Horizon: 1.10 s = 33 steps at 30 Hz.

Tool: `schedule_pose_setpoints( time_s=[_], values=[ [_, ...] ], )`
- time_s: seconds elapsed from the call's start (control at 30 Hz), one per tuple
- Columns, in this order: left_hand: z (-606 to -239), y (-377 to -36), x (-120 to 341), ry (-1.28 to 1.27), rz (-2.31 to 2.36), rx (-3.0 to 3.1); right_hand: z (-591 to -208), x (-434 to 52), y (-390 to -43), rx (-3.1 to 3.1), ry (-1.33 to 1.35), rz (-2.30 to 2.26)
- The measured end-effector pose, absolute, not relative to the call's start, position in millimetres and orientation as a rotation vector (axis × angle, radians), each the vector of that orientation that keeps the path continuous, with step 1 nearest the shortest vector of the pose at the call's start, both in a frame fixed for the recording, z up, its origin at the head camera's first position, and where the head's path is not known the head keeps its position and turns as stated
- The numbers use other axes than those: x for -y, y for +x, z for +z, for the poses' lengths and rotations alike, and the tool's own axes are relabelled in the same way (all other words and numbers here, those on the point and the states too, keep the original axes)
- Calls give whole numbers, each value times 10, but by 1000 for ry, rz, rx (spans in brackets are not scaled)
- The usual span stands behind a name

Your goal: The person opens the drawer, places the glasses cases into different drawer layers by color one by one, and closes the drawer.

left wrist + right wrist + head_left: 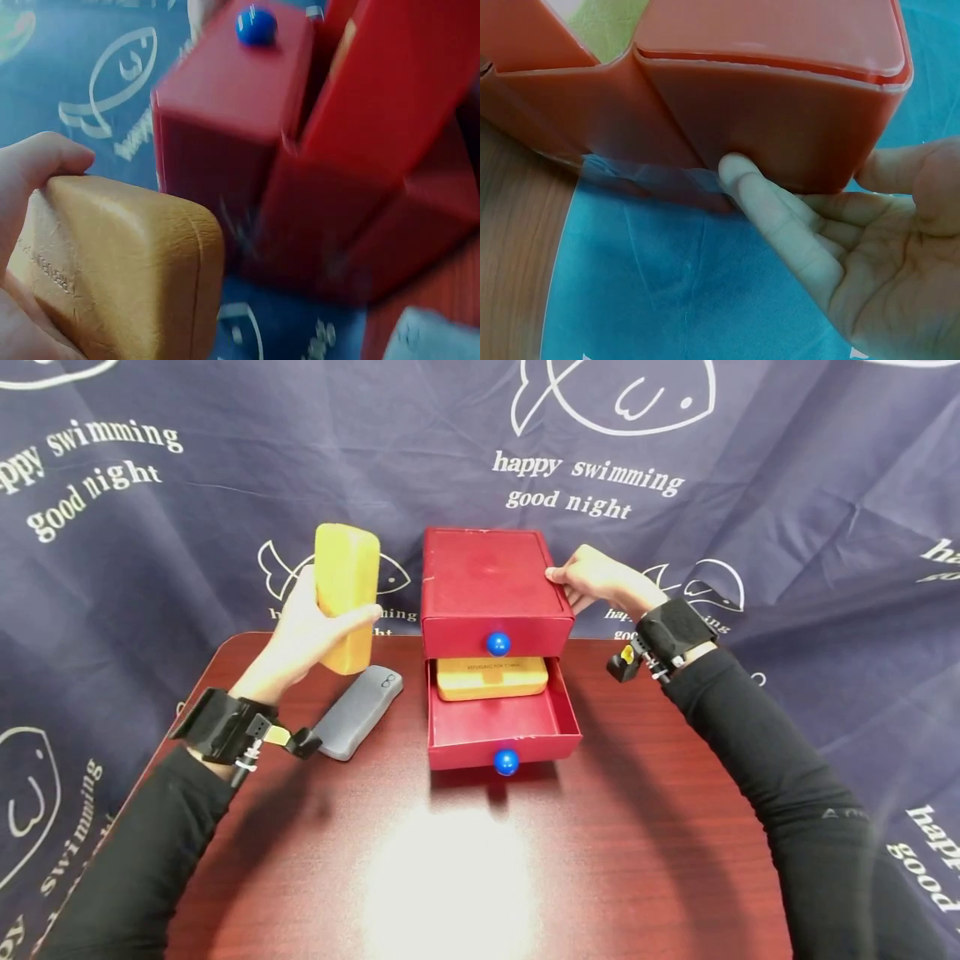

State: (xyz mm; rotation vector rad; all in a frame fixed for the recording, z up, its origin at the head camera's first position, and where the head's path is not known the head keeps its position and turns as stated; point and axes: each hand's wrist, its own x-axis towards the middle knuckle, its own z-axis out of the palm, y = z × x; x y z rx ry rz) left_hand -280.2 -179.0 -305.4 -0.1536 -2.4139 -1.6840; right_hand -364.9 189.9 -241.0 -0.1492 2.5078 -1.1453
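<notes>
My left hand grips a yellow glasses case, held upright above the table, left of the red drawer box. In the left wrist view the leather-like case shows a seam and a line of lettering. My right hand touches the box's upper right side, thumb at the top edge and fairly straight fingers against the side wall. The lower drawer is pulled out. Another yellow case lies at its back, partly under the upper drawer, which is closed.
A grey glasses case with a small glasses mark lies on the brown table, left of the box. Blue knobs stick out from both drawers. Behind the table hangs a dark blue printed cloth.
</notes>
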Motion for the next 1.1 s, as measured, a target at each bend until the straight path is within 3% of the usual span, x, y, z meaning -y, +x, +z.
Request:
schedule_pose_setpoints(
  time_s=[0.27,0.6,1.1],
  values=[
    [-2848,-2603,1330,-337,-1748,2322,-2402,-1889,-3653,-2511,-144,-1151],
    [-2864,-2436,803,-742,-1630,2291,-2405,-1885,-3671,-2519,-148,-1134],
    [-2912,-2425,469,-1064,-1343,2487,-2423,-1893,-3661,-2516,-135,-1145]
  ],
)
